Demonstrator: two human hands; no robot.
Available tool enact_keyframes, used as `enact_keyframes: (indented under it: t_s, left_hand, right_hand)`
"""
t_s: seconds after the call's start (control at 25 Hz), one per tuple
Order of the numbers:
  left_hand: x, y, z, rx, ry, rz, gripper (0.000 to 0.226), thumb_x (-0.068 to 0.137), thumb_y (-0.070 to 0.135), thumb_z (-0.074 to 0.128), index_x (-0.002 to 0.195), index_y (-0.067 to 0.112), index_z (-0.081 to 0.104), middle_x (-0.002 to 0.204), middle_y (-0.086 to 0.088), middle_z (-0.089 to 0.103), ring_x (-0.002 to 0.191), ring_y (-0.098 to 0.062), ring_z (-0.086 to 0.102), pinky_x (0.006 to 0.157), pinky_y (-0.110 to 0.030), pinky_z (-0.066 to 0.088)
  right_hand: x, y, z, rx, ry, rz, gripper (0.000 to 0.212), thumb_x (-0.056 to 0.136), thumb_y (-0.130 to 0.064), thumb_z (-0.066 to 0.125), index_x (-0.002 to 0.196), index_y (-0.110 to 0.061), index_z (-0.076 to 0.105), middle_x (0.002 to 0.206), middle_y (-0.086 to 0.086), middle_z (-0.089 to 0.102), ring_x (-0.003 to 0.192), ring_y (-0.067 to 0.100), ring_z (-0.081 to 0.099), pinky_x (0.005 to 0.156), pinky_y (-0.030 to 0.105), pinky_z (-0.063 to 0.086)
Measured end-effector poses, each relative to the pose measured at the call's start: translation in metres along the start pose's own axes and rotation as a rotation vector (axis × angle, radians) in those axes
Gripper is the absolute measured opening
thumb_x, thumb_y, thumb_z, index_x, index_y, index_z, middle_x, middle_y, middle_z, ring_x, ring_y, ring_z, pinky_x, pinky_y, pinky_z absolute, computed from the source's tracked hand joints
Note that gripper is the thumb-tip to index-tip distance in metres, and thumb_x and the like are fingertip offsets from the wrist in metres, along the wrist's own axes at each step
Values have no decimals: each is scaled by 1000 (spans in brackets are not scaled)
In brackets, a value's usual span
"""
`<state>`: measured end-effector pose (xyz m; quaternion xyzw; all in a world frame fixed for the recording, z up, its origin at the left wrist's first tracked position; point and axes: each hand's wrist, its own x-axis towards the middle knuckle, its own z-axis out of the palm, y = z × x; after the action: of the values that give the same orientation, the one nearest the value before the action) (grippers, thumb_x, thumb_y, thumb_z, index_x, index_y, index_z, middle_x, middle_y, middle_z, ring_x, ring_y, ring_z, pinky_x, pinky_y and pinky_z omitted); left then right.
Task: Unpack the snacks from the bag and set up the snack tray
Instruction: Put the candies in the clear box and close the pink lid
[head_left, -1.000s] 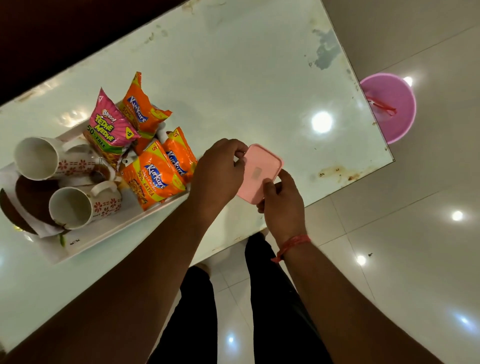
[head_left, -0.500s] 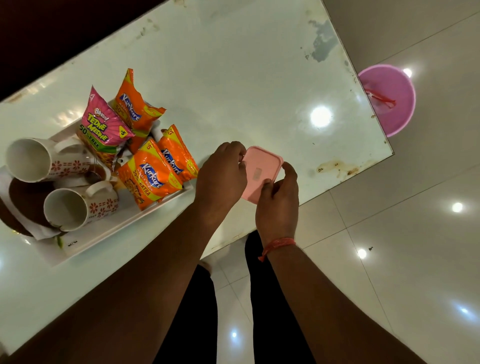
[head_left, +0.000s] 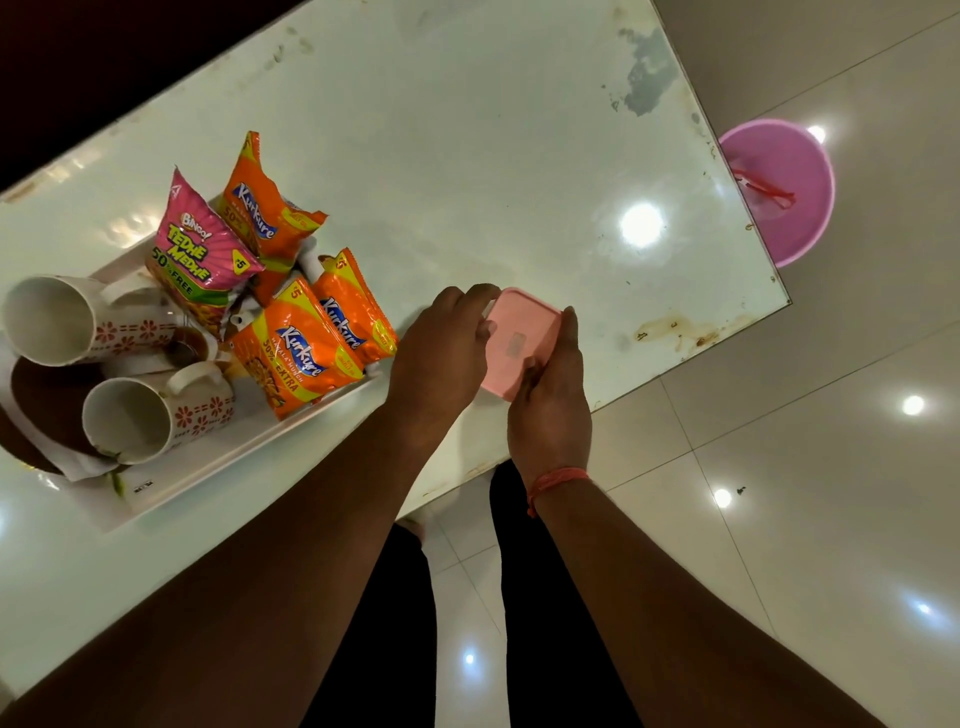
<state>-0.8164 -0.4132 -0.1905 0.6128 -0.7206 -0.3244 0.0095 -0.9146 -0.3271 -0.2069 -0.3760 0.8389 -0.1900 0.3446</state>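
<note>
A small pink lidded box (head_left: 519, 340) is held over the table's near edge between both hands. My left hand (head_left: 441, 358) grips its left side and top corner; my right hand (head_left: 550, 405) cups its near right side, thumb on the lid. To the left a white tray (head_left: 208, 467) holds a pink Bingo packet (head_left: 200, 254), three orange Kurkure packets (head_left: 296, 353) and two white floral mugs (head_left: 145, 415) lying on their sides.
The white glossy table (head_left: 493, 156) has stains near its right corner. A pink bucket (head_left: 784, 192) stands on the tiled floor beyond the table's right edge. My legs are below the near edge. A dark brown item (head_left: 36, 395) lies under the mugs.
Both hands kept hold of the pink box and shifted slightly; my right thumb moved up along its right edge. The tray and packets stayed put.
</note>
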Motion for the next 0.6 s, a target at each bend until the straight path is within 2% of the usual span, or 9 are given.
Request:
enact_keyframes:
  t_s: [0.08, 0.12, 0.2, 0.28, 0.36, 0.44, 0.48, 0.52, 0.6]
  left_hand:
    - [1, 0, 1, 39, -12, 23, 39, 93, 13, 62, 131, 15, 54, 112, -13, 63, 97, -28, 65, 74, -29, 47]
    - [2, 1, 2, 62, -22, 37, 39, 91, 11, 63, 129, 14, 54, 111, -14, 62, 95, -29, 66, 71, -28, 45]
    - [4, 5, 0, 124, -48, 53, 41, 88, 11, 67, 126, 14, 53, 109, -13, 61, 93, -30, 66, 68, -29, 44]
    - [5, 8, -3, 176, -61, 42, 44, 85, 11, 69, 125, 16, 50, 110, -12, 60, 93, -29, 65, 68, -32, 49]
    - [2, 13, -5, 204, -63, 17, 48, 84, 12, 69, 127, 17, 48, 112, -11, 59, 95, -28, 64, 67, -34, 51]
    - [-2, 18, -5, 228, -63, 11, 48, 84, 9, 67, 127, 17, 46, 113, -10, 57, 95, -28, 63, 67, -34, 51]
    - [-3, 19, -5, 225, -55, 9, 48, 84, 8, 66, 127, 17, 46, 114, -10, 57, 96, -28, 63, 67, -34, 50]
    - [-1, 19, -6, 208, -40, -3, 47, 85, 8, 65, 128, 16, 47, 115, -10, 57, 97, -28, 63, 68, -34, 50]
    - [7, 20, -12, 144, -4, -52, 48, 86, 7, 64, 131, 14, 46, 120, -11, 56, 100, -28, 64, 71, -33, 51]
  right_hand:
    - [-1, 3, 3, -36, -38, 13, 62, 104, -39, 27, 151, -49, -12, 122, -6, 63, 82, 17, 67, 73, 35, 56]
    - [-1, 5, 3, -66, -52, 9, 62, 104, -42, 24, 149, -51, -17, 105, -5, 69, 70, 15, 66, 69, 36, 58]
    - [2, 8, 3, -130, -73, -15, 62, 103, -45, 19, 148, -49, -23, 71, -7, 63, 52, 12, 57, 57, 34, 55]
    - [3, 10, 3, -160, -85, -32, 62, 103, -46, 18, 149, -45, -24, 61, -11, 54, 47, 10, 53, 50, 27, 47]
    - [3, 9, 0, -127, -92, -47, 62, 103, -47, 19, 151, -44, -20, 69, -15, 58, 51, 6, 52, 49, 21, 37]
    - [4, 10, -4, -35, -98, -52, 60, 105, -45, 24, 153, -47, -12, 101, -9, 65, 66, 7, 56, 59, 24, 43]
    - [8, 8, -7, -5, -95, -73, 59, 105, -42, 27, 153, -47, -7, 117, -6, 60, 75, 8, 55, 65, 27, 47]
    - [15, 4, -10, -4, -90, -109, 59, 104, -39, 31, 154, -46, 0, 123, -4, 55, 81, 8, 53, 69, 30, 48]
    - [39, -6, -13, -56, -86, -191, 59, 101, -30, 34, 154, -41, 11, 123, -2, 52, 85, 10, 50, 72, 31, 46]
